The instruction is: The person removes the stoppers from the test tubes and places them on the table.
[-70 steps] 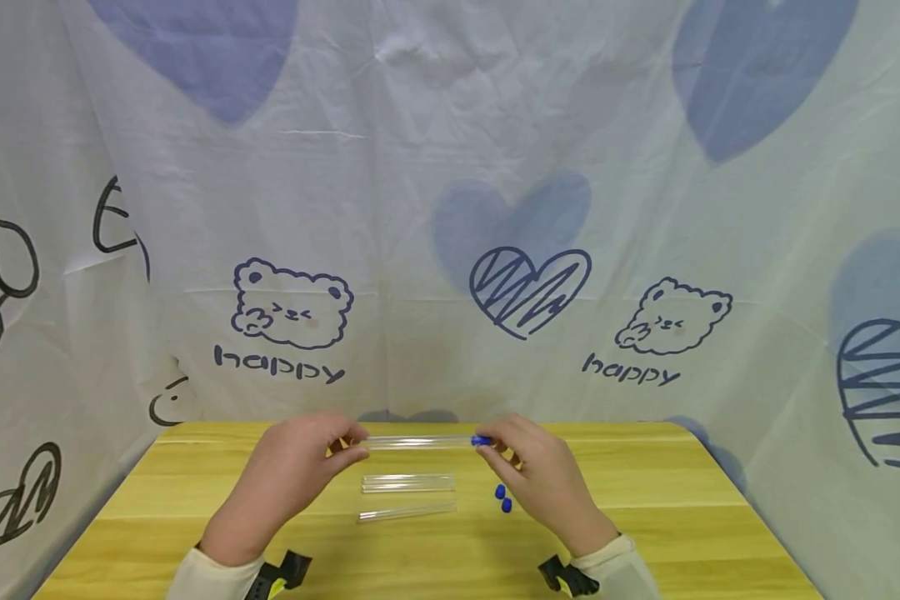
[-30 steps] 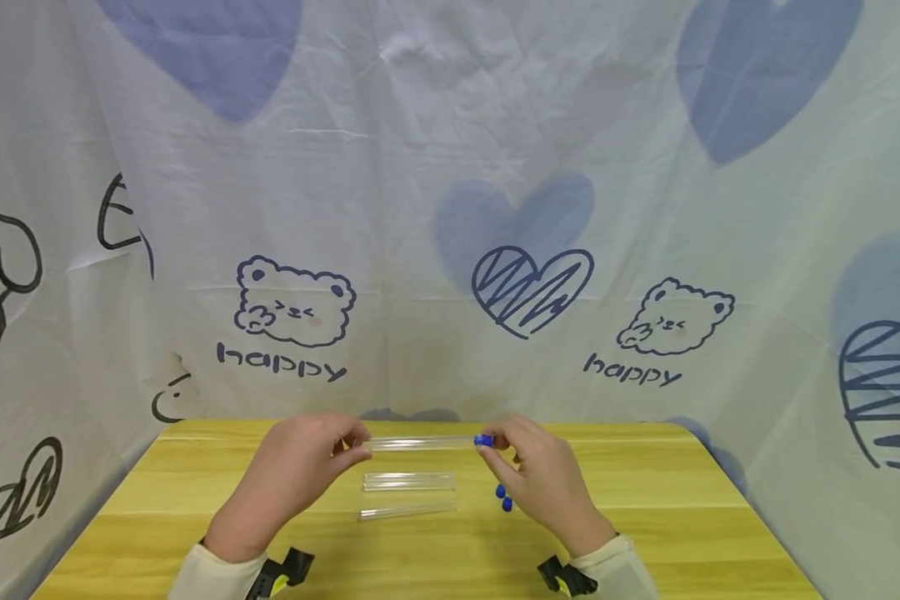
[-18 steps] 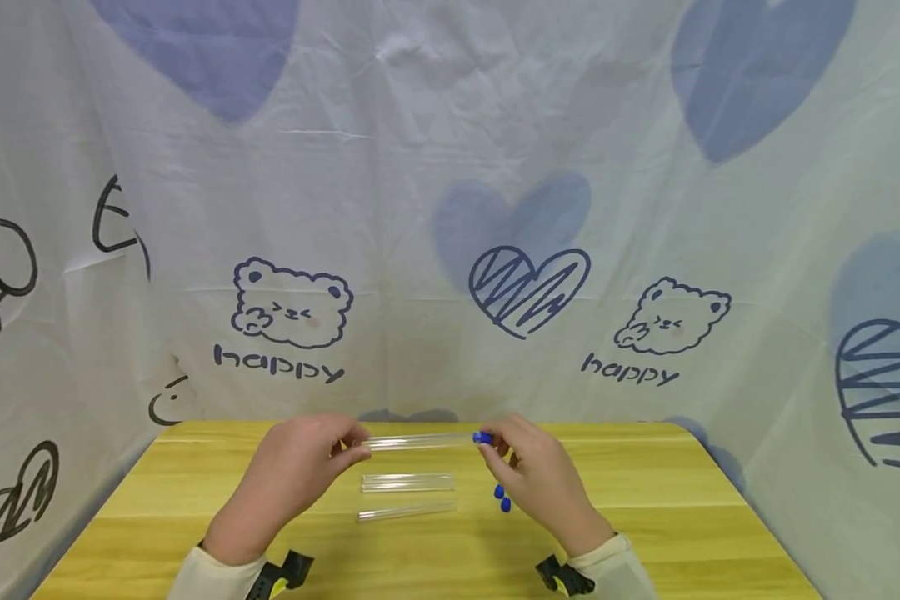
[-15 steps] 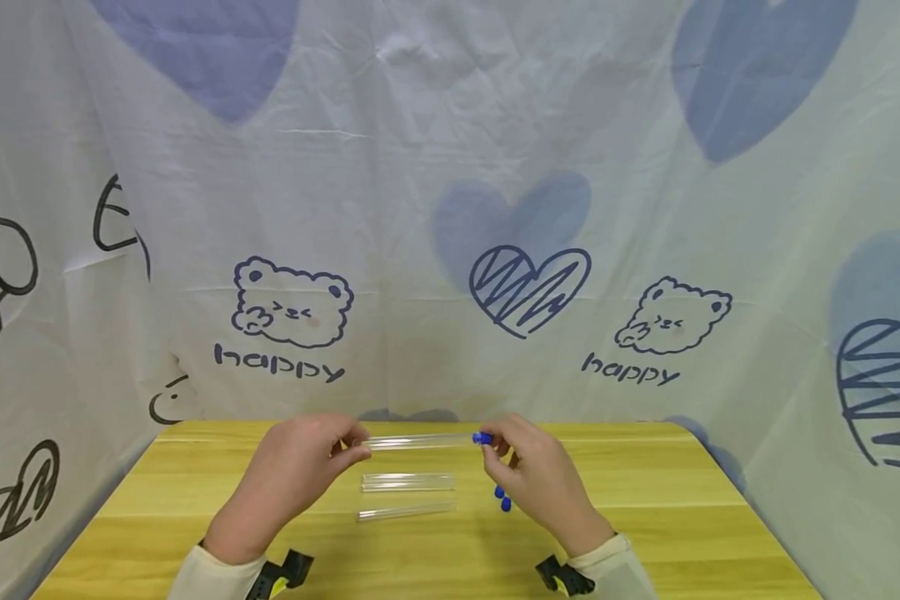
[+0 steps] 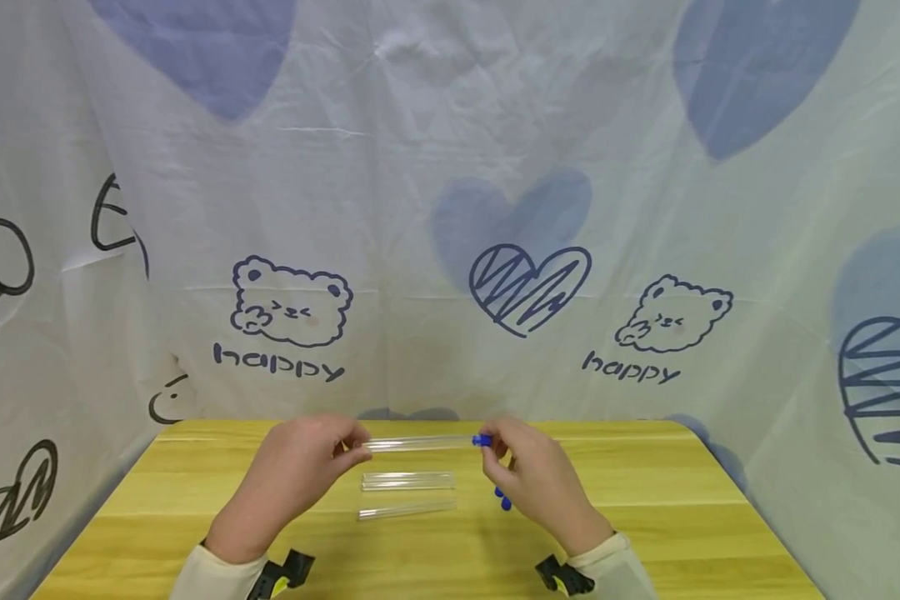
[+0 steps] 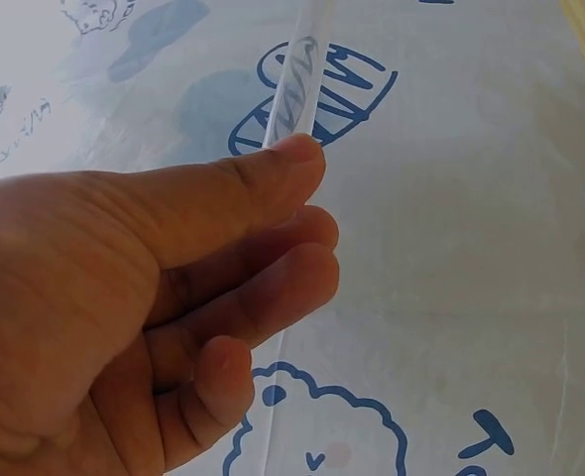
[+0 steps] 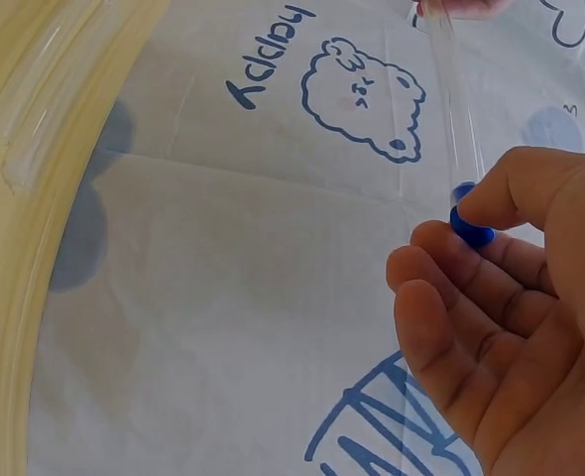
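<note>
A clear tube hangs level above the yellow table. My left hand pinches its left end between thumb and fingers; the tube runs up from the thumb tip in the left wrist view. My right hand pinches the blue cap on the tube's right end. In the right wrist view the cap sits between thumb and forefinger, with the tube running away from it.
Two more clear tubes lie on the table below the held one. Loose blue caps lie partly behind my right hand. A printed cloth walls in the back and both sides.
My right hand has shifted slightly left and now covers more of the loose blue caps. The held tube and my left hand have stayed in place.
</note>
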The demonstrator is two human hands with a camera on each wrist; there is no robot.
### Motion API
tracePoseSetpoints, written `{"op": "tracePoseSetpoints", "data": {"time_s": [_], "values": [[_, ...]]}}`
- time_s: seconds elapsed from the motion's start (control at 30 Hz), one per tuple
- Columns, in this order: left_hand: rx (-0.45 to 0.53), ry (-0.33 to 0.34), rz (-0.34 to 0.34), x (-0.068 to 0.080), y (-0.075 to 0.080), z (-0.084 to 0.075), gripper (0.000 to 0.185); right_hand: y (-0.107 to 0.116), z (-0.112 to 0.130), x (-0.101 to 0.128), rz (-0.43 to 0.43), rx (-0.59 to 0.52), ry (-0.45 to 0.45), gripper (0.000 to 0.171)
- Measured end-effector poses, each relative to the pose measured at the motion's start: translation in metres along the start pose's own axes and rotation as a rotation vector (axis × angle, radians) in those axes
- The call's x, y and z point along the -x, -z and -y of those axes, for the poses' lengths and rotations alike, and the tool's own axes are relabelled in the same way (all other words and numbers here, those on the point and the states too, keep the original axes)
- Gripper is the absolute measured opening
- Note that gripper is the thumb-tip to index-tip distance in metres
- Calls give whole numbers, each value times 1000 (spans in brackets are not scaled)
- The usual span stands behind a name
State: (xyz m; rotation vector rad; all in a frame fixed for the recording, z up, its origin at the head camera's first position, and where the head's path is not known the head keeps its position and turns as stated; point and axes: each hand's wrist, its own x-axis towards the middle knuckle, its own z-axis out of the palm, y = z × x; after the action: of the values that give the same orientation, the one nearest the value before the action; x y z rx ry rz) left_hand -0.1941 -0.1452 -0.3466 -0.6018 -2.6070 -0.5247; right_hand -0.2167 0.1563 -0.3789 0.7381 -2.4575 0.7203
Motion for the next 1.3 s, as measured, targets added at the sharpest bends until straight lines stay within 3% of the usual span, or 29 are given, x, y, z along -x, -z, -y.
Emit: {"op": "tracePoseSetpoints", "data": {"time_s": [0.37, 0.77, 1.3], "values": [[-5, -1, -4, 1, 1, 2, 8, 3, -1, 1, 31, -47, 29, 14], [-28, 0, -15, 0, 0, 2, 8, 4, 0, 1, -47, -22, 84, 13], [-39, -15, -32, 1, -1, 1, 9, 2, 1, 1, -41, 19, 54, 12]]}}
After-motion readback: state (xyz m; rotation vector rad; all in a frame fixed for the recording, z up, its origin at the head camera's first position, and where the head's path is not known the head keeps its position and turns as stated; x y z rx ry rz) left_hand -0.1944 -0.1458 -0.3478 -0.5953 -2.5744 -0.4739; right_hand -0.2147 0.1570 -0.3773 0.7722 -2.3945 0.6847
